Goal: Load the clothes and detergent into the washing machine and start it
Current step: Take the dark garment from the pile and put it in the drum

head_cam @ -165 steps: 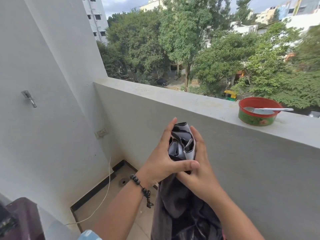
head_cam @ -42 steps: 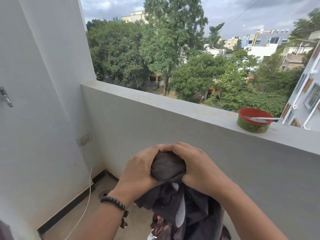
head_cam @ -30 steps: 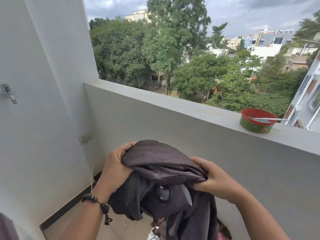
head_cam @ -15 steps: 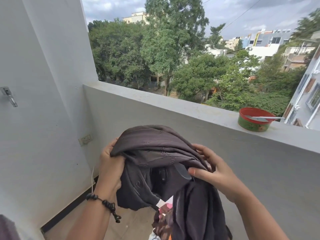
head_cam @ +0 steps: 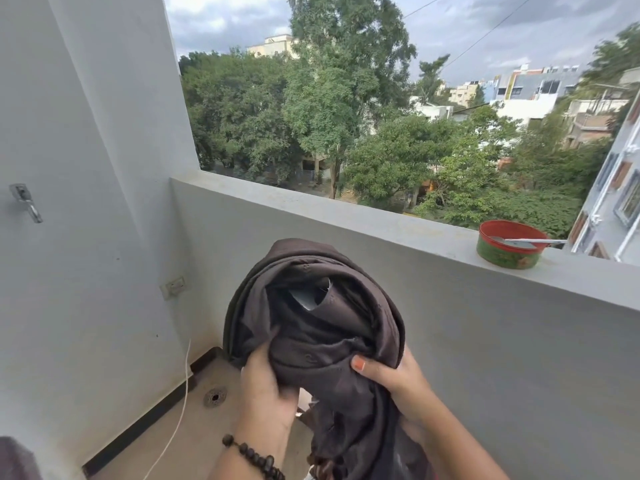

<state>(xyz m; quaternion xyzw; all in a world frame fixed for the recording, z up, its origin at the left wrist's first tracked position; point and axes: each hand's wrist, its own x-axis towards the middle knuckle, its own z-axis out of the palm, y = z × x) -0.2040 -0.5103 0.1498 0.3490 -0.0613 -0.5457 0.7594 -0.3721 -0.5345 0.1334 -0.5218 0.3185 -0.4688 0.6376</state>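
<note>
While both hands, left (head_cam: 265,386) and right (head_cam: 391,374), clutch the bunched dark garment (head_cam: 322,327) at chest height, this looks like step 1, gathering clothes. Next it needs carrying to the washer, which isn't in view.

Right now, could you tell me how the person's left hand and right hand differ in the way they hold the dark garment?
The left hand grips the dark garment from below on its left side, palm toward the camera; the right hand pinches the garment's right side, thumb laid over the cloth. The left wrist wears a beaded bracelet; the right wrist is bare. Both hold the same bunched garment.
</note>
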